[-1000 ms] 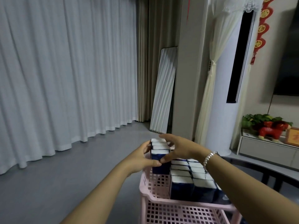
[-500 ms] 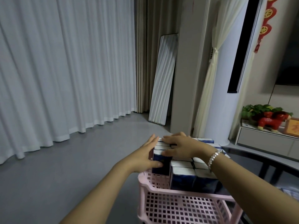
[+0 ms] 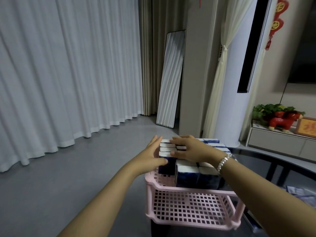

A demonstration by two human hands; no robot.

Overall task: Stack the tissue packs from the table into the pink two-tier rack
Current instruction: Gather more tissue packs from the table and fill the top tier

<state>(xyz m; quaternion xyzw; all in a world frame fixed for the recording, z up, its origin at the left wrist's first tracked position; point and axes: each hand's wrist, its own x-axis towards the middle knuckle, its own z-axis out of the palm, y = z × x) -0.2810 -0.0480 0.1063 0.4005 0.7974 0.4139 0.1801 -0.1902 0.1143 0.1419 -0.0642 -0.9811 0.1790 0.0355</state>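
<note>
Tissue packs [image 3: 188, 175] upright in pink rack [image 3: 191, 207] top tier, flat hands against them

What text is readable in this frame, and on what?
None readable.
Red hanging ornament on the wall: gold characters, too blurred to read.
Framed plaque on the TV cabinet: one red character, blurred and cut by the frame edge.
Tissue packs in the pink rack: blue and white wrap, no legible print.
</note>
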